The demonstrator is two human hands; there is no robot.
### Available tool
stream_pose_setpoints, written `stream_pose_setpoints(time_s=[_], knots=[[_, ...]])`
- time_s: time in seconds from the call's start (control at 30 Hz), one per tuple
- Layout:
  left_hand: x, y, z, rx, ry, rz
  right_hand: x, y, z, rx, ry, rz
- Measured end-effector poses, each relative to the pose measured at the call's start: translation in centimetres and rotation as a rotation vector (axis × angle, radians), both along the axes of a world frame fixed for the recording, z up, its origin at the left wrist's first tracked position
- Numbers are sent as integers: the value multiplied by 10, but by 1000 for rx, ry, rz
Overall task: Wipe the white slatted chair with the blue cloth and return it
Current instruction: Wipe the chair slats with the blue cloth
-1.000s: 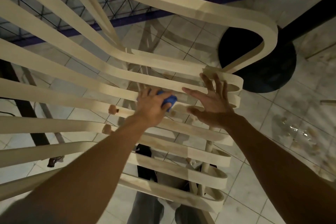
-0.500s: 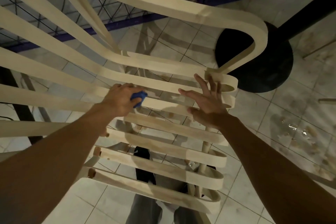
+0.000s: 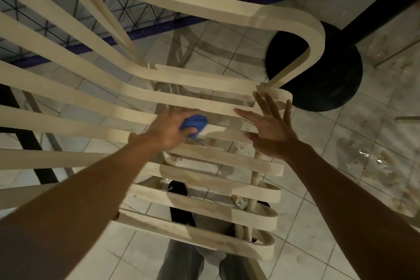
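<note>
The white slatted chair (image 3: 204, 4) is filling the view above the tiled floor (image 3: 341, 188), and the wiping step is in hand, the return not yet begun. The right hand (image 3: 272, 134) is bracing flat on the slats near their looped ends, fingers straight and spread, holding nothing. The left hand (image 3: 168, 130) is curling round the bunched blue cloth (image 3: 195, 124), pressing it onto 1 middle slat. Next, I judge, the cloth is needing a firm sweep along that slat
</note>
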State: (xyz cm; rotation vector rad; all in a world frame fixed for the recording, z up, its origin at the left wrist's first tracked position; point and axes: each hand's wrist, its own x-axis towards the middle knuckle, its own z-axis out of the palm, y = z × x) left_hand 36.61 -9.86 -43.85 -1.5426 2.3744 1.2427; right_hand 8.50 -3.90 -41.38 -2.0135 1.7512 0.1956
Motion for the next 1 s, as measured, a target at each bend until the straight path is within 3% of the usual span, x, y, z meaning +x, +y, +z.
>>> stream_pose_setpoints(time_s=[0.1,0.2,0.27,0.37,0.6,0.73,0.83,0.93,1.0], knots=[[65,-19,6,27,-23,120,4,1,-2,9,-55,-42],[84,-21,5,-115,-175,101,7,2,-3,4,-91,-67],[65,-14,3,-132,-166,161,9,2,-3,8,-114,-87],[17,3,3,-63,11,220,13,1,-1,11,-140,-105],[-82,38,4,-163,-27,179,31,8,21,-12,-190,-234],[-70,27,17,94,31,179,65,7,31,16,-370,-312],[-53,22,31,571,434,447,78,4,27,142,-399,-282],[-41,18,37,516,543,715,72,6,19,100,-408,-327],[-35,18,37,435,471,917,66,11,15,52,-430,-360]])
